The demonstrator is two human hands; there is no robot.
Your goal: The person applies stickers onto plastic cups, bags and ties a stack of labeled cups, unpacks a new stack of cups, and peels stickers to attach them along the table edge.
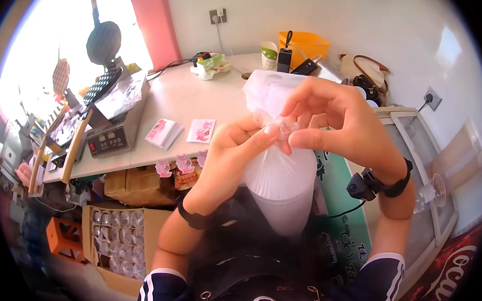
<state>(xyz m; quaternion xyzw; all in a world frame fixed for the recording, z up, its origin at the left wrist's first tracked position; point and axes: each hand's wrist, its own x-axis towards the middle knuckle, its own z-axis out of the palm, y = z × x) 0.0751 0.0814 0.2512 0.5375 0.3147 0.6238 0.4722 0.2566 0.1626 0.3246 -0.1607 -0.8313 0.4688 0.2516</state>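
Observation:
A clear plastic bag (277, 173) hangs in front of me with a white, cup-shaped container (287, 213) inside it. The bag's neck is gathered and twisted, and its loose top (273, 87) stands up above my fingers. My left hand (233, 151) pinches the gathered neck from the left, thumb on top. From the right, my right hand (331, 119) holds the same neck between thumb and curled fingers. Whether there is a knot between the fingertips is too small to tell.
Behind is a white table (228, 97) with card stacks (164, 133), a paper cup (269, 55) and a yellow basket (309, 42). A waffle iron (109, 140) stands left. Below it, a carton (118, 242) holds several cups or jars. A glass-sided cabinet (406, 127) is at right.

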